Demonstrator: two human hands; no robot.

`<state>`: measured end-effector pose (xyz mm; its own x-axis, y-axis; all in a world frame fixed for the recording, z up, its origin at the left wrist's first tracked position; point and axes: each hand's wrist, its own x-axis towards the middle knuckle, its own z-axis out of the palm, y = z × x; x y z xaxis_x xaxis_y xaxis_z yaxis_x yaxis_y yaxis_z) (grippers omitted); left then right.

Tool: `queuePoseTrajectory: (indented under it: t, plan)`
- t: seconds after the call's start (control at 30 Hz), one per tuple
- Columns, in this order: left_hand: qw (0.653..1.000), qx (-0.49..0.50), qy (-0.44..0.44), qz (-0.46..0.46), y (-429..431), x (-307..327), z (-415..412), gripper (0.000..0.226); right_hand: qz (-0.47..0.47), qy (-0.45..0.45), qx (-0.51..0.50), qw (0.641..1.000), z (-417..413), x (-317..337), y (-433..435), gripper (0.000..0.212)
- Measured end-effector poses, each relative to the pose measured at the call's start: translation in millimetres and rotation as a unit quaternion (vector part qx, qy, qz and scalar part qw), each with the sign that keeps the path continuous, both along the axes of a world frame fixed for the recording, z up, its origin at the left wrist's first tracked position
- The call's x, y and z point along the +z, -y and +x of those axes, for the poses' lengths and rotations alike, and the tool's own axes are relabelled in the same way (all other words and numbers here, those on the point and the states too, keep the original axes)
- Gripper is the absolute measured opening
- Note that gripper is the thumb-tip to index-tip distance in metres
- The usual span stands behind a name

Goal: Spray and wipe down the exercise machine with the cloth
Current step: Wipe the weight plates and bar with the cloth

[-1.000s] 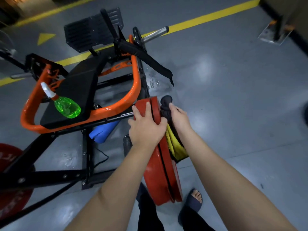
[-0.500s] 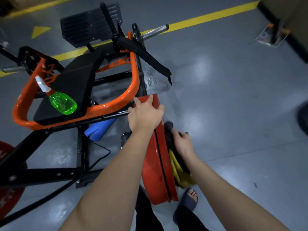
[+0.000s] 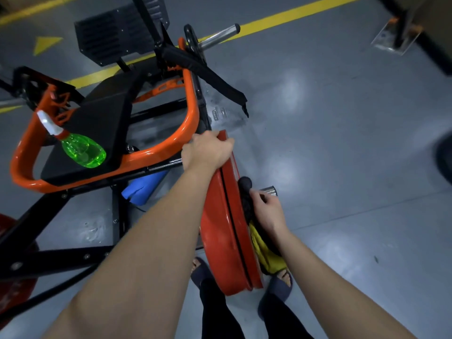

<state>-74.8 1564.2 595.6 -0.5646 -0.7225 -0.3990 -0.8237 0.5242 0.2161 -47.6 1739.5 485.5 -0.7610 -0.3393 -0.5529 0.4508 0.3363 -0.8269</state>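
**Against the plate's outer face: wiping with a braced grip**

Under the fingers (image 3: 256,195) of the right hand (image 3: 267,211), which curl round the bunched cloth (image 3: 266,255), lies the outer face of the red plate (image 3: 225,228). The cloth's dark part sits between fingertips and plate, and its yellow tail hangs below the wrist. Just beyond these fingertips the steel bar end (image 3: 269,190) projects.

Across the plate, the left hand (image 3: 208,151) grips the top rim, fingers (image 3: 208,137) wrapped over its far edge. This likely steadies the plate against turning or rocking under the wipe.

The stroke probably works best with firm, even pressure, circling the bar end rather than catching on it. The loose tail is better gathered in so it does not drag.

Farther out, left of the left fingers, runs the orange frame (image 3: 190,113) of the exercise machine (image 3: 73,192). The green spray bottle (image 3: 83,150) lies on the black seat pad (image 3: 102,113), well apart from both hands. Respraying would mean freeing a hand.
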Motion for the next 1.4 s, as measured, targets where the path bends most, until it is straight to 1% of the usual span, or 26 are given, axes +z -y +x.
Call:
queuePoseTrajectory:
  t: [0.07, 0.13, 0.17, 0.23, 0.3, 0.33, 0.37, 0.4, 0.47, 0.5, 0.57, 0.63, 0.67, 0.7, 0.77, 0.87, 0.93, 0.97, 1.07, 1.13, 1.2, 1.27, 1.33, 1.37, 1.4]
  plan:
    - [0.999, 0.013, -0.007, 0.031, 13.8, -0.7, -10.4, 0.057, -0.038, -0.029, 0.007, 0.999, -4.6, 19.3, 5.2, 0.044]
    - [0.999, 0.026, -0.020, 0.008, 18.4, 0.0, -13.5, 0.061, -0.074, -0.044, 0.015, 0.996, -2.2, 29.5, -2.0, 0.041]
    - [0.999, 0.028, -0.015, -0.011, 15.8, 2.4, -10.4, 0.070, -0.085, -0.050, 0.017, 0.995, 1.7, 30.6, -8.4, 0.039]
    - [0.999, 0.023, 0.028, 0.003, 0.5, 12.0, 4.5, 0.098, -0.087, -0.040, 0.001, 0.995, 14.3, 19.0, -25.0, 0.037]
    - [0.998, 0.031, 0.056, 0.030, -23.7, 18.0, 27.1, 0.116, -0.053, -0.010, -0.008, 0.999, 31.3, -4.0, -46.4, 0.040]
    - [0.998, 0.034, 0.054, 0.031, -37.2, 19.6, 39.6, 0.119, -0.024, 0.008, -0.003, 1.000, 38.4, -16.8, -54.3, 0.043]
    - [0.998, 0.037, 0.044, 0.027, -49.6, 19.9, 50.6, 0.118, 0.006, 0.026, 0.009, 1.000, 43.3, -27.5, -59.1, 0.046]
    - [0.999, 0.037, 0.027, 0.013, -58.4, 17.2, 59.2, 0.112, 0.030, 0.041, 0.024, 0.998, 44.4, -34.7, -58.8, 0.048]
    - [0.998, 0.036, -0.019, -0.038, -66.8, 11.1, 66.9, 0.092, 0.047, 0.035, 0.032, 0.998, 33.1, -35.3, -40.7, 0.043]
    - [0.997, 0.034, -0.031, -0.059, -66.3, 9.4, 66.4, 0.085, 0.037, 0.011, 0.025, 0.999, 20.5, -28.2, -24.3, 0.040]
    - [0.997, 0.024, -0.028, -0.069, -61.3, 7.3, 60.3, 0.079, -0.024, -0.042, 0.000, 0.999, -5.0, 0.8, 5.3, 0.031]
    - [0.998, 0.012, -0.013, -0.059, -54.2, 7.7, 54.9, 0.078, -0.101, -0.070, -0.013, 0.992, -19.7, 28.5, 21.2, 0.028]
    - [0.998, 0.010, -0.007, -0.056, -50.7, 8.7, 53.5, 0.078, -0.116, -0.073, -0.013, 0.990, -18.9, 34.1, 22.1, 0.027]
    - [0.999, 0.011, -0.003, -0.053, -48.2, 10.1, 52.1, 0.078, -0.109, -0.072, -0.012, 0.991, -12.9, 34.6, 17.0, 0.025]
    - [0.999, 0.009, 0.000, -0.051, -46.5, 11.4, 48.8, 0.077, -0.068, -0.054, -0.016, 0.996, 9.4, 10.6, -6.2, 0.024]
    - [0.998, 0.013, 0.004, -0.057, -41.6, 9.6, 41.1, 0.076, 0.008, 0.021, 0.011, 1.000, 41.4, -29.7, -41.7, 0.038]
    - [0.998, 0.015, 0.009, -0.056, -39.4, 8.4, 37.8, 0.075, 0.066, 0.018, 0.056, 0.996, 43.3, -43.8, -49.4, 0.039]
    - [0.998, 0.014, 0.008, -0.057, -37.0, 8.0, 34.5, 0.074, 0.068, 0.008, 0.064, 0.996, 37.6, -41.7, -44.6, 0.038]
    - [0.998, 0.031, 0.002, -0.048, -27.9, 5.2, 27.3, 0.074, 0.010, -0.024, 0.040, 0.999, 11.4, -15.8, -15.9, 0.034]
    - [0.999, 0.035, 0.000, -0.037, -20.3, 3.4, 21.0, 0.073, -0.055, -0.074, 0.015, 0.996, -1.3, 5.9, -0.9, 0.031]
    - [0.999, 0.038, 0.009, -0.011, -6.6, -0.8, 11.7, 0.076, -0.078, -0.102, 0.013, 0.992, -2.7, 15.8, 0.9, 0.031]
    - [0.998, 0.039, 0.029, 0.034, 11.2, -4.5, -0.3, 0.079, -0.077, -0.075, 0.015, 0.994, 4.1, 11.9, -10.2, 0.030]
    - [0.996, 0.037, 0.021, 0.083, 23.1, -1.7, -11.7, 0.069, -0.049, -0.045, 0.030, 0.997, 16.8, 2.3, -30.6, 0.035]
    - [0.996, 0.035, 0.012, 0.085, 26.9, -0.7, -16.5, 0.062, -0.038, -0.038, 0.040, 0.998, 24.7, -2.4, -41.7, 0.035]
    - [0.998, 0.035, -0.002, 0.060, 27.8, 0.4, -20.3, 0.060, -0.032, -0.033, 0.044, 0.998, 33.1, -6.5, -52.3, 0.034]
